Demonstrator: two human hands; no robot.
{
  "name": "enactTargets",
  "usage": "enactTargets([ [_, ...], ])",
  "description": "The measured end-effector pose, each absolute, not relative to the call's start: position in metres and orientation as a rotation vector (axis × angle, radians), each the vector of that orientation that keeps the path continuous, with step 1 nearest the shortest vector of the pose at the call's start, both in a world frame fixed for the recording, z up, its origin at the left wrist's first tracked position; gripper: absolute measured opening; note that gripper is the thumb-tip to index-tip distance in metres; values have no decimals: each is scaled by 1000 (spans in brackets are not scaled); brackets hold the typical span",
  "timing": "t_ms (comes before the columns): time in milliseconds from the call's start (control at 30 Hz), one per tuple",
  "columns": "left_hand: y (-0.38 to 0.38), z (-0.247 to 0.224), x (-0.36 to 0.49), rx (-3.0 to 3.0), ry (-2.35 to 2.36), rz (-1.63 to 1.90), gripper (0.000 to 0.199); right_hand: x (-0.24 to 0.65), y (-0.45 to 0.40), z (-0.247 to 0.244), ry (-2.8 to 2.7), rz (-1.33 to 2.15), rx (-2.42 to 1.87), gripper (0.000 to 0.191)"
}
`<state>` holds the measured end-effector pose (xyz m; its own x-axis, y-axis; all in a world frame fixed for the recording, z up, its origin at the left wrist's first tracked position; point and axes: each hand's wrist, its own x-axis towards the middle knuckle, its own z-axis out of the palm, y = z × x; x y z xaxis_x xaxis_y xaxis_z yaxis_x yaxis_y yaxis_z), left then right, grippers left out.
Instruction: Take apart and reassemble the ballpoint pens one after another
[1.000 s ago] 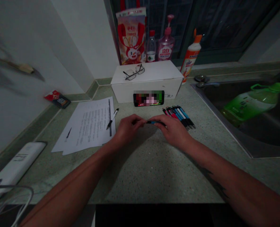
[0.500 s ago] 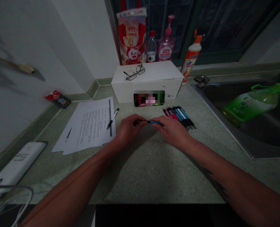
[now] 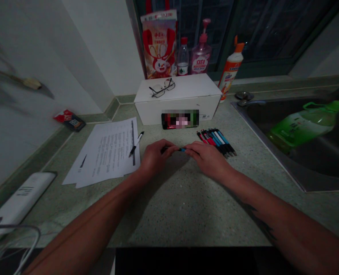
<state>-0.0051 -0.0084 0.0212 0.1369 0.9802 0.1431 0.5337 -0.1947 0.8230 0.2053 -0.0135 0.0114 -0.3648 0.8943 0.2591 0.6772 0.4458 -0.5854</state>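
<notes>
Above the middle of the counter, a pen [image 3: 182, 149] with a blue barrel and dark grip lies crosswise between my hands, mostly hidden by the fingers. My left hand [image 3: 158, 153] pinches its dark end, and my right hand [image 3: 208, 156] pinches the blue part. Just beyond my right hand, several pens [image 3: 215, 140] with red, white, blue and black parts lie side by side. A black-and-white pen [image 3: 136, 144] rests across the right edge of the printed sheets [image 3: 106, 149], left of my left hand.
A white box [image 3: 178, 97] with eyeglasses [image 3: 163, 88] on top stands at the back, a phone [image 3: 180, 120] leaning against it. Bottles stand behind. On the right, the sink [image 3: 289, 173] holds a green jug [image 3: 304, 124]. A white power strip [image 3: 25, 196] lies left.
My fingertips have drawn closer together along the pen, so less of its blue barrel shows. The surrounding things stay where they were.
</notes>
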Motion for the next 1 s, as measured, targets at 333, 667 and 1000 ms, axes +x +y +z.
enactTargets([
  [333, -8, 18, -6, 1817, 1547, 852, 43, 207, -17, 14, -2112, 357, -1224, 9],
  [667, -8, 18, -5, 1839, 1422, 861, 35, 209, -17, 15, -2097, 354, -1250, 9],
  [1000, -4, 15, -7, 1765, 1389, 1006, 20, 210, -15, 14, -2089, 306, -1257, 9],
])
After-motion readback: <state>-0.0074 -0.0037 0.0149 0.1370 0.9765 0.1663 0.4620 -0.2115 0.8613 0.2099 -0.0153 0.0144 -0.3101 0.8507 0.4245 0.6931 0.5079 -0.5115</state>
